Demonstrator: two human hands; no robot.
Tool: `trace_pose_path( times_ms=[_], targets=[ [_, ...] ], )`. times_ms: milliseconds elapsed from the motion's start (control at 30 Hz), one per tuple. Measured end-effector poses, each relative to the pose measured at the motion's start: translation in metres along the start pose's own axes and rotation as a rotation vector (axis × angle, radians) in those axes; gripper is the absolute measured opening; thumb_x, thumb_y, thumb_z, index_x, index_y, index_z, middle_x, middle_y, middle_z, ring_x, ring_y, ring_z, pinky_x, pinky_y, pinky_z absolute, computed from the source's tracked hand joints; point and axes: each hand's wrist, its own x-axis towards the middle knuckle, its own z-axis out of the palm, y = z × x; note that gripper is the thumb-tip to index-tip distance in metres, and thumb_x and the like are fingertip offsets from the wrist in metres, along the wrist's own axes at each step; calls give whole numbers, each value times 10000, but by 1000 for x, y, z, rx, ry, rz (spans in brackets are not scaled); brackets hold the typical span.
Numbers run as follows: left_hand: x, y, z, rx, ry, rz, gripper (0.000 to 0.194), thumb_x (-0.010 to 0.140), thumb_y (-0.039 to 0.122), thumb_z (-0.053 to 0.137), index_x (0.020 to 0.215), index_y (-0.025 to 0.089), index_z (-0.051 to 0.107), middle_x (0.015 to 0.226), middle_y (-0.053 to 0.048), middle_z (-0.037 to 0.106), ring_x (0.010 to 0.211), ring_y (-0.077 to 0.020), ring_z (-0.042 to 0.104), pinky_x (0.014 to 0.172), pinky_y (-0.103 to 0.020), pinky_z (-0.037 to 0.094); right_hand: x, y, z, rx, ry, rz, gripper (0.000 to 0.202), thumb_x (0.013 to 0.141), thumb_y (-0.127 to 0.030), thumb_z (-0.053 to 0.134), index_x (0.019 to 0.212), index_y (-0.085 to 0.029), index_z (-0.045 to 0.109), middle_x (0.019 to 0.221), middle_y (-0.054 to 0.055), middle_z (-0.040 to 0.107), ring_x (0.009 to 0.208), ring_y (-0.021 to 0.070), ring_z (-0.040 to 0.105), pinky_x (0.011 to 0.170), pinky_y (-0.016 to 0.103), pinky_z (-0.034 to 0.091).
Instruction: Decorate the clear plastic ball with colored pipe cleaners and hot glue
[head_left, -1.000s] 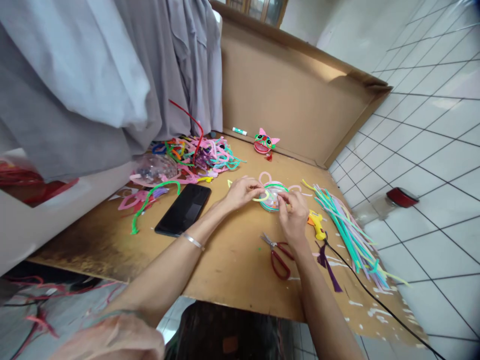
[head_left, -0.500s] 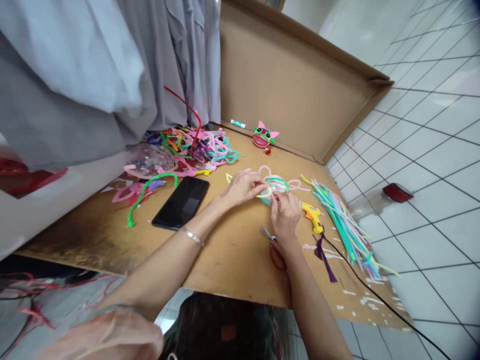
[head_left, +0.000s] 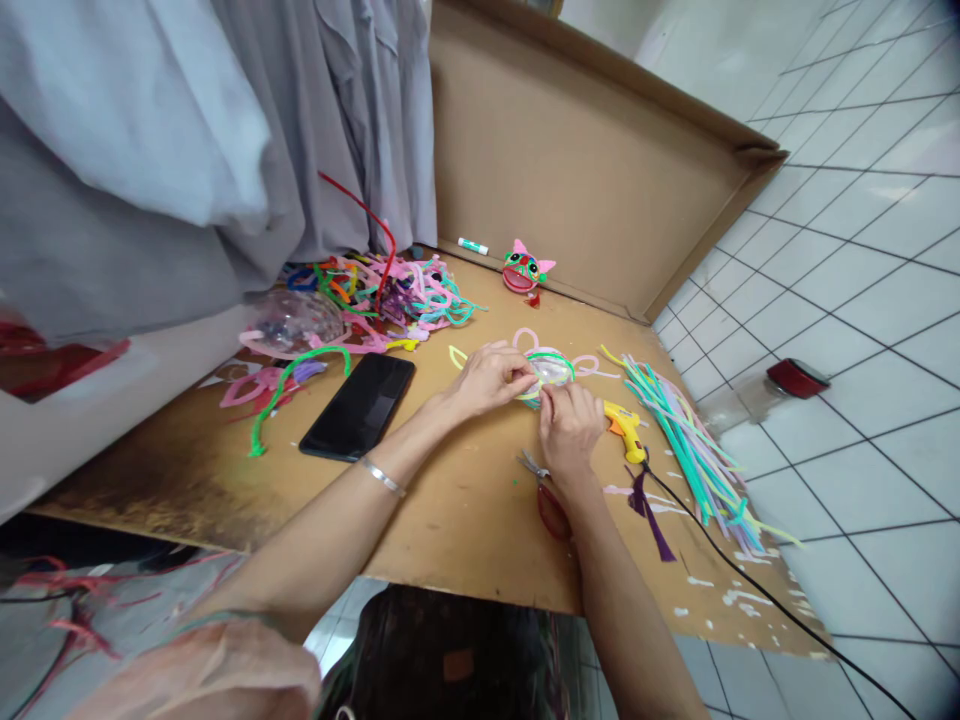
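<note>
My left hand (head_left: pixel 491 380) pinches a pale yellow pipe cleaner (head_left: pixel 531 393) between thumb and fingers at the middle of the table. Close beside it on the right, my right hand (head_left: pixel 570 425) is closed on the same pipe cleaner. Just beyond both hands lies a clear round piece (head_left: pixel 551 368) edged with green, with pink loops (head_left: pixel 584 366) around it. Part of this piece is hidden by my fingers. Scissors with red handles (head_left: pixel 553 512) lie beside my right wrist. A yellow glue gun (head_left: pixel 627 432) rests to the right of my right hand.
A black phone (head_left: pixel 358 406) lies left of my forearm. Mixed pipe cleaners (head_left: pixel 435 290) are heaped at the back left. A pipe cleaner bundle (head_left: pixel 686 445) and the glue gun's cord lie right. A pink-eared figure (head_left: pixel 525 270) stands near the cardboard wall (head_left: pixel 585 170).
Both hands have come slightly closer together around the yellow pipe cleaner. The whole view has shifted a little, and the things on the table have stayed in place.
</note>
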Motion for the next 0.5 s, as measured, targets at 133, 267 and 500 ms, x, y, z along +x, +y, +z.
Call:
trace_pose_path(
  times_ms=[133, 267, 500],
  targets=[
    [0, 3, 1, 3, 7, 33, 261, 892, 301, 584, 673, 179, 658, 731, -48, 709, 730, -167, 579, 726, -299, 431, 0, 0, 1, -56, 35, -20, 269, 1001, -250, 445, 816, -192, 631, 775, 64, 617, 764, 222, 483, 713, 342, 292],
    [1, 7, 0, -26, 7, 21, 263, 895, 305, 580, 678, 181, 660, 759, -49, 720, 750, -165, 596, 738, -295, 441, 1, 0, 2, -63, 34, -27, 240, 993, -232, 440, 824, -193, 606, 783, 63, 604, 758, 221, 472, 707, 341, 296],
    [0, 6, -1, -100, -7, -64, 212, 871, 291, 599, 715, 187, 697, 792, -43, 740, 787, -171, 631, 766, -302, 465, 2, 1, 3, -5, 24, 16, 228, 988, -216, 420, 813, -206, 565, 784, 63, 583, 765, 227, 468, 698, 342, 300]
  ],
)
